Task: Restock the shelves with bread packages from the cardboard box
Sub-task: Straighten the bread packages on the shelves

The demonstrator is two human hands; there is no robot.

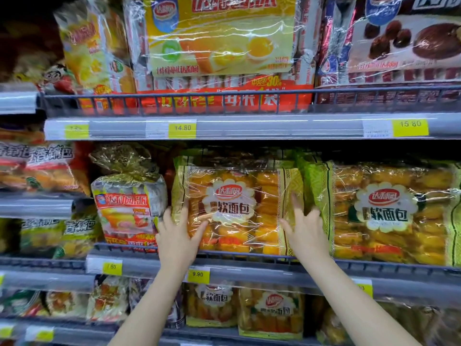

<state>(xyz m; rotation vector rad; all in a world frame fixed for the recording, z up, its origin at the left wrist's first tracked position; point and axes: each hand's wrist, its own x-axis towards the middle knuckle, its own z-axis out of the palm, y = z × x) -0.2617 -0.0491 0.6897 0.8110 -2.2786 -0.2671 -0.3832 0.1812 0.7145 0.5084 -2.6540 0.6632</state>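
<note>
A clear bread package (237, 208) with a green border, orange rolls and a white flower-shaped label stands upright on the middle shelf (249, 267). My left hand (178, 236) holds its lower left edge, thumb across the front and fingers up along the side. My right hand (305, 229) lies against its lower right edge with the fingers spread, beside a matching bread package (389, 213) to the right. The cardboard box is out of view.
A smaller red-and-silver cake bag (127, 206) stands left of the held package. Large yellow (219, 36) and brown (399, 38) snack bags fill the shelf above. More bread packages (269, 310) sit on the shelf below. Wire rails (224, 255) and yellow price tags (198, 274) front each shelf.
</note>
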